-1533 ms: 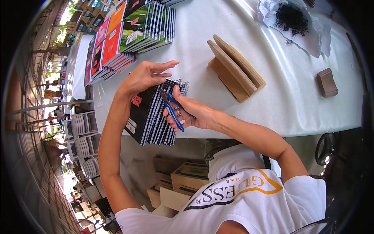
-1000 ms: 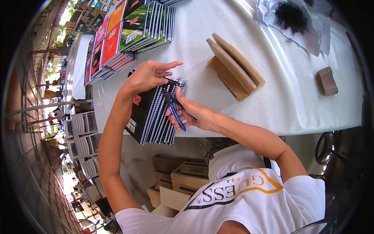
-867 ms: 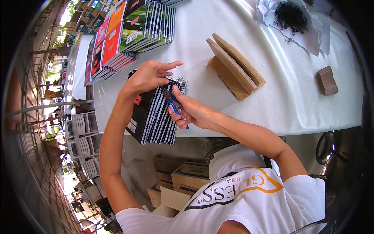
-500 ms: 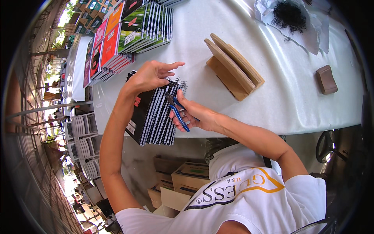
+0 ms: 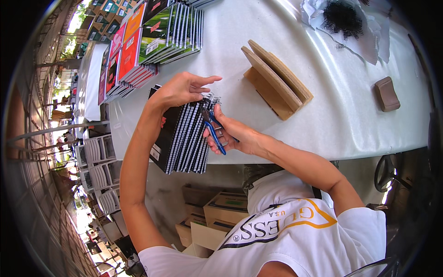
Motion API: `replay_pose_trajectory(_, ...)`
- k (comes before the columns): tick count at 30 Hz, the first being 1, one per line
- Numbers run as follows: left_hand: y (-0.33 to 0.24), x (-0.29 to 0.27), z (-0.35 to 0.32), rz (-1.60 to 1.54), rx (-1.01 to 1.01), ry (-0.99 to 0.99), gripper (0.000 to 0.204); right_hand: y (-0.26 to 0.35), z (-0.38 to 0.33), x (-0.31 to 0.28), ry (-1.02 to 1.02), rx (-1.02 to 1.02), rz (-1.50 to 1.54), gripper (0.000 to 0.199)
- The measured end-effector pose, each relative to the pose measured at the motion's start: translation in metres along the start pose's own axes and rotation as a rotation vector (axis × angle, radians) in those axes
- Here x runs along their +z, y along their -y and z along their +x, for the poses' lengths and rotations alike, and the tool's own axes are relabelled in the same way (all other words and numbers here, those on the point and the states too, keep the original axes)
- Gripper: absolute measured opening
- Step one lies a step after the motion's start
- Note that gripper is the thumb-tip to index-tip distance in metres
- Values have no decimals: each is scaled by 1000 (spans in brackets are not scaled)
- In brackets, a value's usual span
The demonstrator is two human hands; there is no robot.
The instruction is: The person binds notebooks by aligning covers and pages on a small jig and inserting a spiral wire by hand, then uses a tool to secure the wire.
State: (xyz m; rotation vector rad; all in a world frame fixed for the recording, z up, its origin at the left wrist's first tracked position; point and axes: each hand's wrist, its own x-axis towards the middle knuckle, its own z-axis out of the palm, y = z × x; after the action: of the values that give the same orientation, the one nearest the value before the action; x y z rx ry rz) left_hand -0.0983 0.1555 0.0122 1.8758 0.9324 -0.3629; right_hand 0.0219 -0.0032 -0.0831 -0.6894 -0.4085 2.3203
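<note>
A stack of black spiral notebooks (image 5: 177, 134) lies fanned out at the table's near edge, with loose coil ends (image 5: 212, 99) sticking out at the far end. My right hand (image 5: 230, 135) grips blue-handled pliers (image 5: 215, 137), their dark jaws at the spirals near those coil ends. Over the notebooks' far end, my left hand (image 5: 184, 88) has its index finger stretched out and its thumb low against the spiral edge. Whether the thumb presses on a wire there is too small to tell.
Stacked coloured spiral notebooks (image 5: 152, 41) stand at the far left. A brown cardboard holder (image 5: 277, 83) and a brown block (image 5: 386, 94) sit to the right. Black coil scraps (image 5: 342, 19) lie on crumpled white paper at the far right. Cardboard boxes (image 5: 225, 206) are below the table.
Both hands have shifted slightly to the right, the pliers moving with my right hand. The notebooks' spiral edges have also moved a little to the right.
</note>
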Motion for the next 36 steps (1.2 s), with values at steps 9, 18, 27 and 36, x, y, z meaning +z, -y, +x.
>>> replay_pose_trajectory(9, -13, 10, 13, 244, 1, 45, 66, -1, -4, -10, 65, 52, -17, 73)
replay_pose_trajectory(18, -4, 9, 19, 183, 40, 78, 62, 5, -3, -17, 28, 12, 10, 71)
replay_pose_trajectory(27, 9, 9, 27, 192, 119, 56, 60, 3, -10, -17, -44, 34, -40, 75)
replay_pose_trajectory(36, 6, 12, 32, 103, 28, 101, 62, 11, -4, -29, 22, 81, -37, 77)
